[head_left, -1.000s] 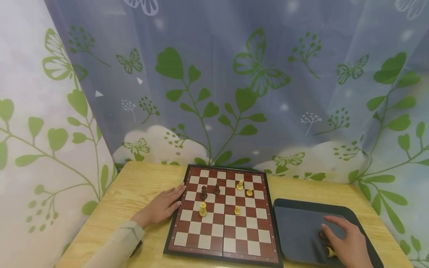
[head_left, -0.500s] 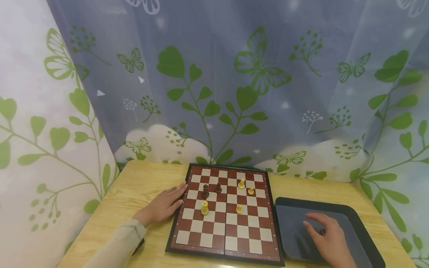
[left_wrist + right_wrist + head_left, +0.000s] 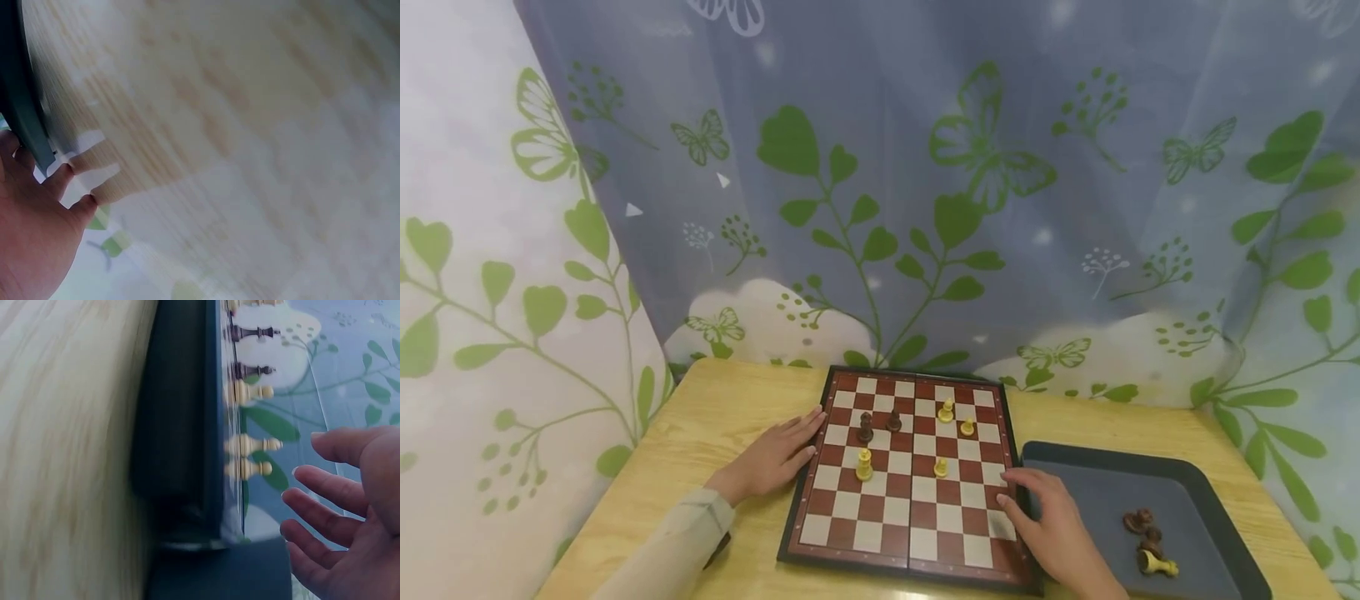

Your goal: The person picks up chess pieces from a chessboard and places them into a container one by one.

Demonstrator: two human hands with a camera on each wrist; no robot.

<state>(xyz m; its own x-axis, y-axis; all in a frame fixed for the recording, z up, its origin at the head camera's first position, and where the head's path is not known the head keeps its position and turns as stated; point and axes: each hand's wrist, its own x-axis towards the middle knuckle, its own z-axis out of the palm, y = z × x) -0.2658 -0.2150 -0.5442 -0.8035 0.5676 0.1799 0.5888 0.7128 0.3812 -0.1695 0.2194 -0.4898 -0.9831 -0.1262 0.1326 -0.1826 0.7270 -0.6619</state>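
Yellow and brown chess pieces (image 3: pixel 864 467) stand upright on the board (image 3: pixel 891 510), the left hand (image 3: pixel 767 458) resting straightened fingers against its left edge, the right hand (image 3: pixel 1051 527) over its right edge, empty with thumb and fingers parted, where a low sweep could topple a pawn (image 3: pixel 941 468).

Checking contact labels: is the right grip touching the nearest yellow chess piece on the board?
Apart. The head view shows bare squares of the chessboard between the right grip and the yellow chess piece.
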